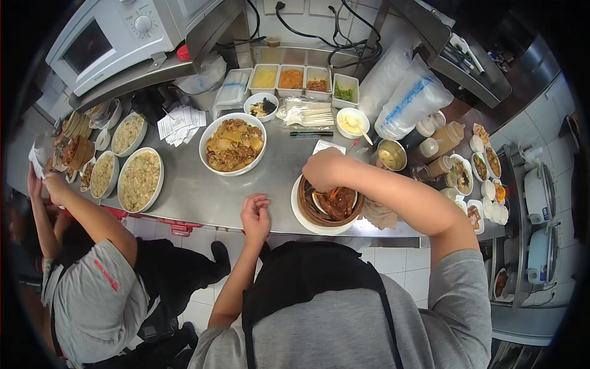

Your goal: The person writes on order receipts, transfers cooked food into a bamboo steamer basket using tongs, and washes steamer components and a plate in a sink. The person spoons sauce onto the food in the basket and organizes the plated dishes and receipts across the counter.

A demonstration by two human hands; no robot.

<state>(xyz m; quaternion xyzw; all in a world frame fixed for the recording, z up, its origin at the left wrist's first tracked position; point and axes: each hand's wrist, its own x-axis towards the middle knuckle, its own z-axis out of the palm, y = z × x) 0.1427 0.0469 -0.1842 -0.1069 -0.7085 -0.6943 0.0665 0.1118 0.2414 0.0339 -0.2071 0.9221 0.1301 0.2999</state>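
My right hand (322,170) is over the upper left rim of a round brown steamer basket (305,208), its fingers bunched and pointing down; what they hold, if anything, is hidden. Dark glazed meat (338,202) with orange shreds lies in a bowl inside the basket. Under the basket is a white plate (299,216). My left hand (255,215) rests at the counter's front edge, left of the plate, palm up with loosely curled fingers and nothing in it. A brown cloth (379,215) lies right of the basket.
Behind stand a large bowl of meat and noodles (235,145), topping trays (291,78), wrapped utensils (305,113) and a metal cup (391,155). Sauce bottles (448,136) are at the right. A co-worker (104,289) stands at the left beside rice bowls (141,180).
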